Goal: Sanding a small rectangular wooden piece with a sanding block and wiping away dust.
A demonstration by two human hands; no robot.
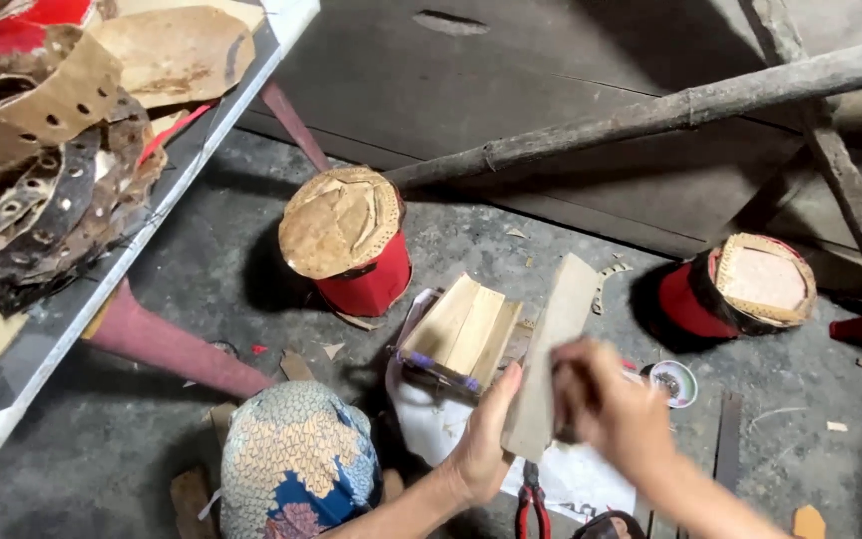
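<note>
Wooden strip (551, 349) upright, both hands' fingers (499, 399) gripping

Both hands (551, 419) around cardboard strip (551, 339)

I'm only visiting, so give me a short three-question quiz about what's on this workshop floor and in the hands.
1. True or false: both hands touch the flat strip.
2. Which red drum has its covered end turned sideways? A) the red drum under the pole B) the red drum at the right
3. Fill in: the red-handled pliers lie on the floor below the ______ hand.

Key:
1. True: the left hand steadies its lower edge, and the blurred right hand is against its side.
2. B.
3. Left.
</note>
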